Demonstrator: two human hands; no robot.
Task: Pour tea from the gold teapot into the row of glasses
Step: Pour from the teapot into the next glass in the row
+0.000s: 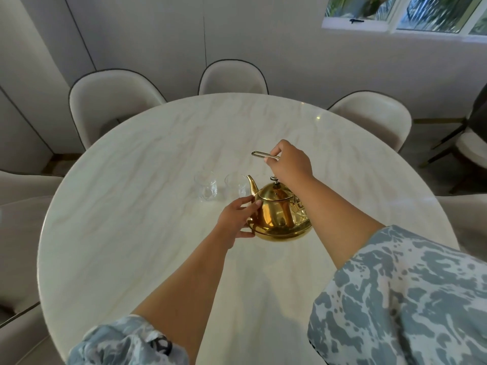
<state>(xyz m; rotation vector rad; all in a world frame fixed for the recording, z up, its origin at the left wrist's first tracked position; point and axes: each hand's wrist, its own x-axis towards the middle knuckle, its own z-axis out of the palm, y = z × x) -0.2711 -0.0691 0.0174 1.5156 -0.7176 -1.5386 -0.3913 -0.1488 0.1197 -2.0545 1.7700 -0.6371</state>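
A shiny gold teapot (279, 217) stands on the round marble table (131, 233), its spout pointing left and away toward two clear glasses. One glass (206, 187) is on the left and a second glass (236, 186) sits right beside the spout. My right hand (290, 162) is closed on the teapot's thin gold bail handle, raised above the lid. My left hand (238, 217) rests flat against the pot's left side, fingers spread on the body. The glasses look empty, though they are faint.
Several pale upholstered chairs ring the table, three at the far side (232, 77). A window (405, 14) is at the upper right. My patterned sleeves fill the near bottom of the view.
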